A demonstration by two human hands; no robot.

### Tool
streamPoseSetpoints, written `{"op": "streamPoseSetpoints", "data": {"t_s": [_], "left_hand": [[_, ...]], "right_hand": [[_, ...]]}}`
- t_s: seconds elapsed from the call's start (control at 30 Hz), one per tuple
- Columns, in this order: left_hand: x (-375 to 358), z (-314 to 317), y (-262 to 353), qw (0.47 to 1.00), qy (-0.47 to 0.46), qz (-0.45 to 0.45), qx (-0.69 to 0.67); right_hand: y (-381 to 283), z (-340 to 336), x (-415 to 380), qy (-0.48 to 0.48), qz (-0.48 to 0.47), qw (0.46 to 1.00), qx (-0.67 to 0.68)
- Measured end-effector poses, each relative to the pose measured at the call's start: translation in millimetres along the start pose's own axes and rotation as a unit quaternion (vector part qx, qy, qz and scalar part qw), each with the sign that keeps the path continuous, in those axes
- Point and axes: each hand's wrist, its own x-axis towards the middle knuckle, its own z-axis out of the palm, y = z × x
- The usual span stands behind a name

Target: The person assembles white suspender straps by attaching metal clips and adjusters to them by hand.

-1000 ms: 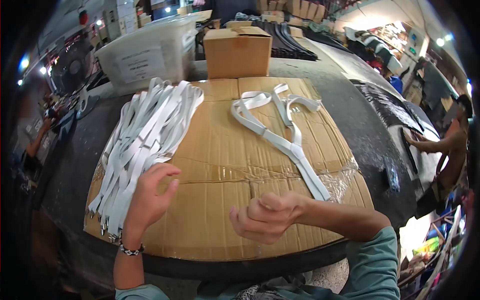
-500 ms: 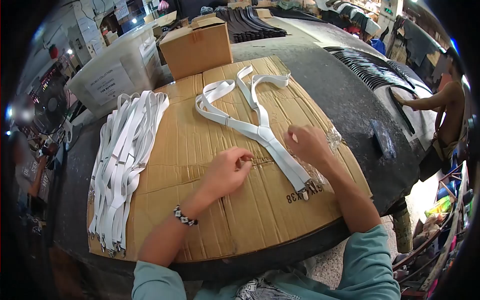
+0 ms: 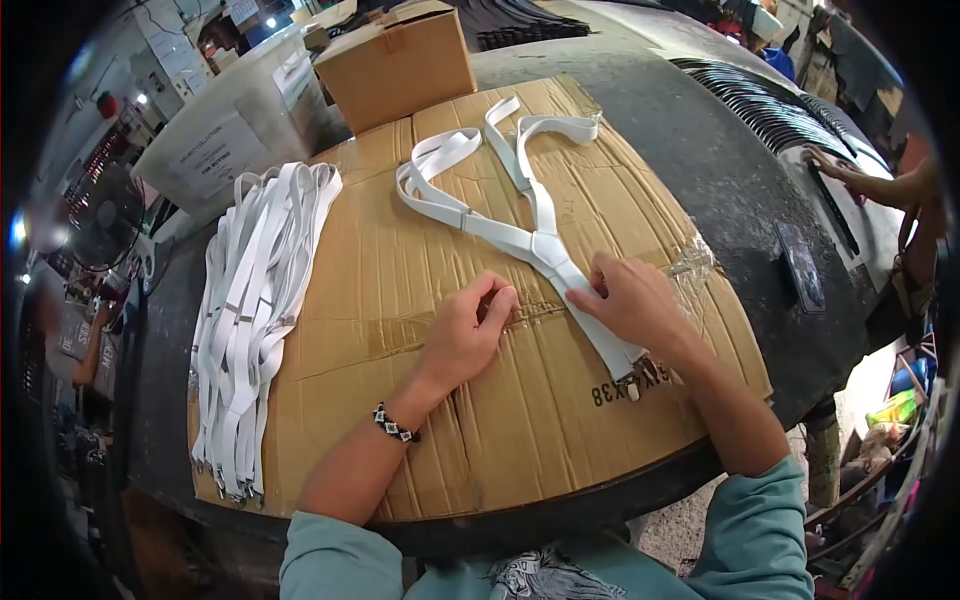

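Head view: white suspenders lie ahead and rightward of your left hand, long axis slanting far-left to near-right. Left loosely curled, narrow thumb gap, empty. Your right hand nearer, half-curled at the lower strap's right edge; can't tell if gripping.

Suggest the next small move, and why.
Probably pinch the lone white suspender just below its joint with the right hand: its thumb and fingertips are right at the strap there, while the left hand is off the strap, over the cardboard.
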Motion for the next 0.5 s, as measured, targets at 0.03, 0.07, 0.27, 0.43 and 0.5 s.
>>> {"op": "streamPoseSetpoints", "data": {"t_s": [0.03,0.07,0.27,0.43,0.5], "left_hand": [[1,-2,-5,1.0,-0.012,0.017,0.018],[3,-1,-8,0.998,-0.025,0.036,0.035],[7,9,-4,0.992,0.027,0.031,-0.115],[6,0,3,0.994,-0.02,-0.009,-0.106],[5,1,2,0.995,-0.021,-0.013,-0.095]], "right_hand": [[0,0,0,0.014,-0.01,1.0,0.018],[0,0,-2,0.028,-0.019,0.999,0.036],[-21,-1,-19,0.052,-0.161,0.985,0.023],[-43,6,-38,0.072,-0.351,0.924,-0.132],[-45,8,-40,0.059,-0.363,0.917,-0.155]]}}
